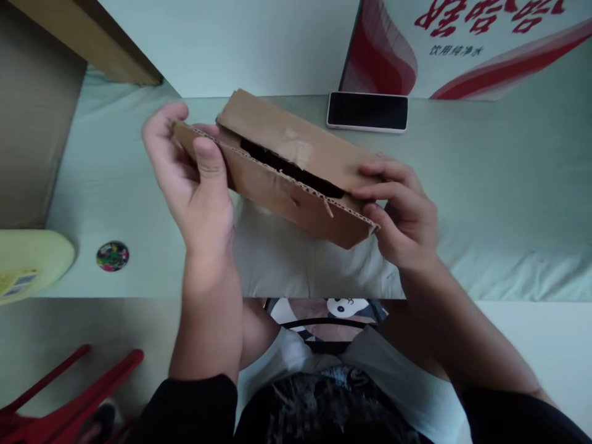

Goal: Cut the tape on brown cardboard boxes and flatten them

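Observation:
A small brown cardboard box [277,188] is held tilted above the cloth-covered table, its left end higher in view than its right. Its top flaps stand a little apart, and a dark slit shows between them. Along the near flap the torn edge is ragged. My left hand [192,166] grips the left end, thumb on the near flap and fingers behind it. At the right end, my right hand [400,206] pinches the box, fingertips on the far flap and thumb by the near flap's corner. What lies inside the box is too dark to see.
Behind the box, a phone [367,111] lies against a red and white carton [462,55]. To the left are a round patterned disc [113,256], a pale yellow bottle [34,262] and a large cardboard piece [37,123]. A red stool [69,401] stands below the table edge.

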The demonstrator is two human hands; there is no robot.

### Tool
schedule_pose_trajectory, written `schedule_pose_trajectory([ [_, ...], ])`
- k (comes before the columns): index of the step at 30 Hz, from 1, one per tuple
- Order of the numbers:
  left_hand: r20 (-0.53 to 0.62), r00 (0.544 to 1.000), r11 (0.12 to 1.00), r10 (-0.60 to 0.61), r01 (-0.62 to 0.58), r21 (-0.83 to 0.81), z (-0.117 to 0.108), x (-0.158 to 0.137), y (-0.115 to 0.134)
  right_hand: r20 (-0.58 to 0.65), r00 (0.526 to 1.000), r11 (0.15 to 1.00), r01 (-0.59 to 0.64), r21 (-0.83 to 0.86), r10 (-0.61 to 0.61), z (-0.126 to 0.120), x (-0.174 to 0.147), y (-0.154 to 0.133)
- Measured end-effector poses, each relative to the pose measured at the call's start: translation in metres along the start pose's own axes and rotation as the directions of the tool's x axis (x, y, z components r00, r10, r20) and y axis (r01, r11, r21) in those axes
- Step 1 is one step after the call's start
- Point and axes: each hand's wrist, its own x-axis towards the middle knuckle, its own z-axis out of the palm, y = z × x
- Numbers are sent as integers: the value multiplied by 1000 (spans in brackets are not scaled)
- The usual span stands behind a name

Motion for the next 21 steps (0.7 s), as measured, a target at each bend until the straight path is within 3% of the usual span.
schedule_pose_trajectory([
  [3,16,996,992,86,-87,94,-2,-3,-10,9,1000,999,29,16,-30,2,0,0],
  [6,46,996,968,78,-87,237,-3,-7,-12,-5,1000,999,27,32,-27,6,-4,4],
  [10,71,996,932,49,-71,355,-2,-11,-5,-47,998,994,-47,102,52,11,-14,13],
  [14,86,995,924,55,-83,373,-3,-11,-1,-69,984,982,-159,101,166,13,-22,27],
  [18,44,999,925,-1,-16,380,-13,-4,-8,-131,933,935,-313,167,336,11,-23,39],
  [21,-61,994,934,-89,105,341,-27,3,-22,-79,912,906,-384,177,402,9,-22,41],
])
